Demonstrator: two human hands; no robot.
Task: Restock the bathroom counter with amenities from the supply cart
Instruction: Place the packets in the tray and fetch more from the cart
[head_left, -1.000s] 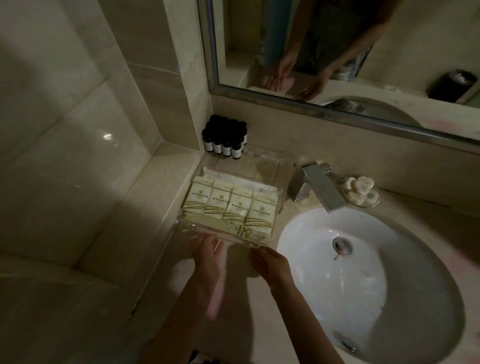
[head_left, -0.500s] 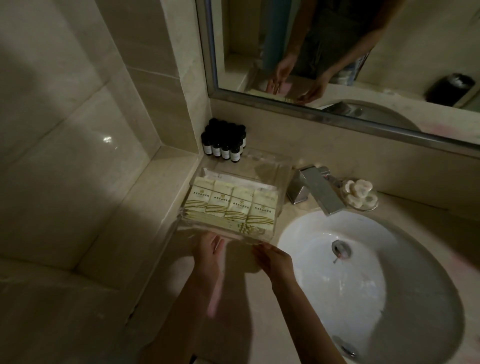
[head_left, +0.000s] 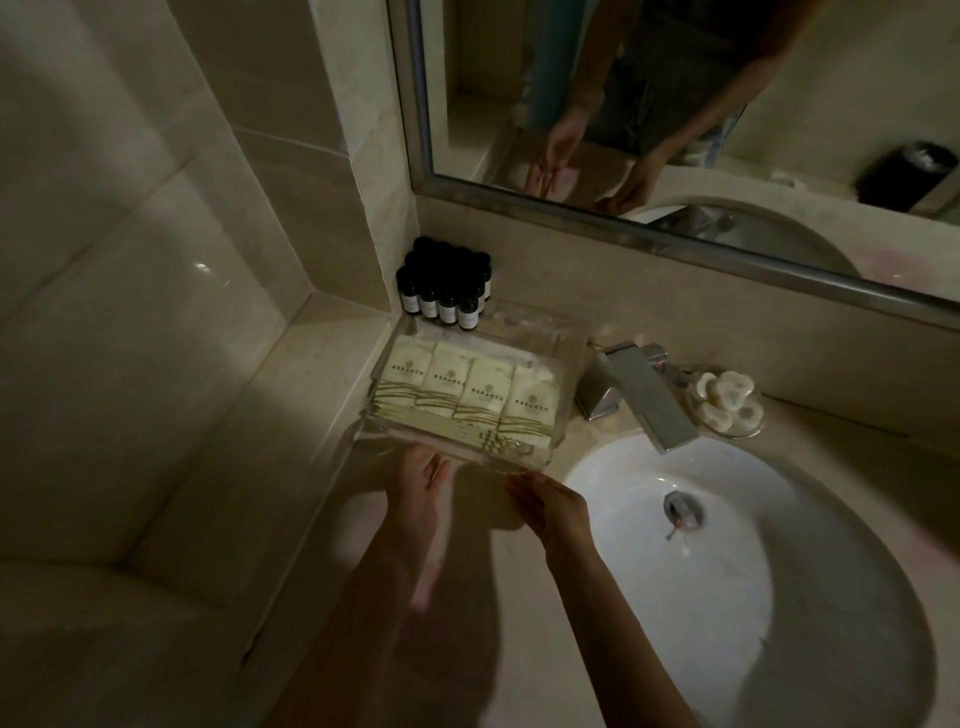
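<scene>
A clear acrylic tray (head_left: 570, 371) sits on the counter's back left corner, left of the faucet. A row of cream amenity packets (head_left: 467, 387) with gold stripes fills it. Behind it stand several small dark bottles (head_left: 441, 291) with white labels, against the wall. My left hand (head_left: 415, 483) lies flat, its fingertips at the tray's near edge. My right hand (head_left: 553, 506) is at the tray's near right corner with its fingers extended. Neither hand holds a loose item.
A white oval sink (head_left: 727, 571) fills the right side, with a chrome faucet (head_left: 644, 395) behind it. A glass dish of round soaps (head_left: 727, 402) stands right of the faucet. A mirror (head_left: 675, 104) hangs above. A lower marble ledge (head_left: 249, 467) runs along the left.
Both hands have stayed at the tray's near edge. The left hand's fingers have spread slightly; the tray and bottles look unchanged.
</scene>
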